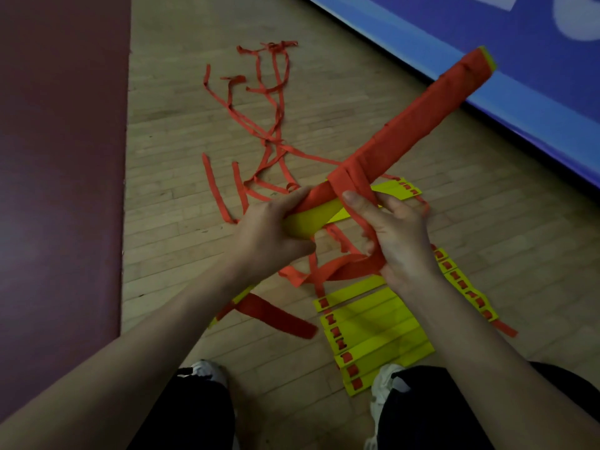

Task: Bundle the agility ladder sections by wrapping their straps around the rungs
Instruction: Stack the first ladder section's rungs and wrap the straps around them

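Observation:
A long bundle of yellow rungs [412,125], wound almost fully in red strap, slants from the centre up to the right. My left hand [272,235] grips its bare yellow near end. My right hand [396,235] holds the red strap [354,186] where it crosses the bundle, and the strap runs down past the palm into a loop [344,267]. On the floor below lies a stack of yellow rungs [376,332] with red strap slots. Another rung group [464,287] fans out to the right.
Loose red straps [266,125] lie tangled on the wooden floor ahead. A dark red mat [61,157] covers the left side. A blue mat [487,60] borders the upper right. My shoes [207,371] and dark trousers show at the bottom.

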Tool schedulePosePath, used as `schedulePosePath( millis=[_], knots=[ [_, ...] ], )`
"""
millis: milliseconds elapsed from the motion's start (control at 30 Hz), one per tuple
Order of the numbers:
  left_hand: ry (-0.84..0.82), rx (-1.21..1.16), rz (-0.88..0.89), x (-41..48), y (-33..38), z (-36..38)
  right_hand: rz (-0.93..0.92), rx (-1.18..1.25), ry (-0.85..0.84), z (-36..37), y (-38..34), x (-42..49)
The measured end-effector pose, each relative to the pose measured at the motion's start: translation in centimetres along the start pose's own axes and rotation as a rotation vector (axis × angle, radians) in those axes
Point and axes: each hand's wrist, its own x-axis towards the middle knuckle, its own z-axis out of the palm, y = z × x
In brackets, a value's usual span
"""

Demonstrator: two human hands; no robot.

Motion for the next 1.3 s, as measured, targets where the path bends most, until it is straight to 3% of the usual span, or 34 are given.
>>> schedulePosePath(
  millis=[167,400,533,700,800,967,1100,1300],
  knots=[
    [-0.099,-0.484,-0.217,0.1,1.1,-1.0,0.061,0.002,-0.053,0.1,-0.4,-0.1],
    [-0.304,-0.839,-0.177,0.0,1.1,-1.6,0.032,0.154,-0.246,-0.3,-1.9,-0.2],
    [-0.561,-1.130,-0.142,-0.1,0.6,-1.1,0.030,0.243,-0.408,-0.6,-2.3,-0.3],
    [-0.793,-1.330,-0.163,0.1,0.5,0.3,-0.078,0.123,-0.324,-0.8,-2.3,0.0],
    [-0.690,-1.172,-0.226,0.3,1.0,0.6,-0.100,0.068,-0.147,-0.5,-2.0,0.0],
    [-0.326,-0.248,-0.017,-0.1,1.0,0.5,-0.117,-0.069,0.065,-0.1,-1.0,0.0],
    [-0.077,0.285,0.186,-1.2,0.3,2.4,-0.159,-0.104,0.193,0.0,-0.9,-0.2],
    [0.064,0.364,0.268,-1.3,0.0,2.9,-0.102,-0.087,0.161,-0.1,-0.7,-0.1]
  ],
)
